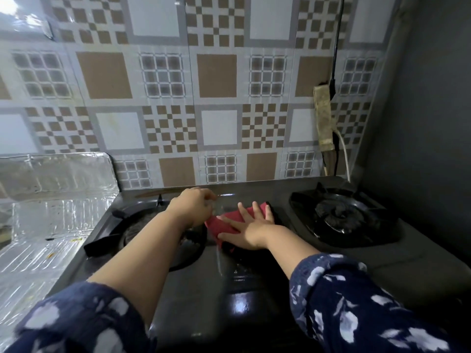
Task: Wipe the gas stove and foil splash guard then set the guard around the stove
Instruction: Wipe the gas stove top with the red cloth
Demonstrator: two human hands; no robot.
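The right grip (pixel 246 229) lies flat and spread, pressing the red cloth (pixel 230 220) on the gas stove (pixel 229 289) mid-frame, while the curled, empty left grip (pixel 195 206) is nearer the foil splash guard (pixel 56 189) at far left.

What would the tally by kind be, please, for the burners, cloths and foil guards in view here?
Black gas burners: 2
Red wiping cloth: 1
Silver foil splash guard: 1
Total: 4

The gas stove (pixel 254 289) is black. The cloth (pixel 229 220) is red. The sleeves (pixel 356 301) are dark blue with white leaves. The wall tiles (pixel 216 77) have brown and white checks. The foil splash guard (pixel 51 200) is shiny silver.
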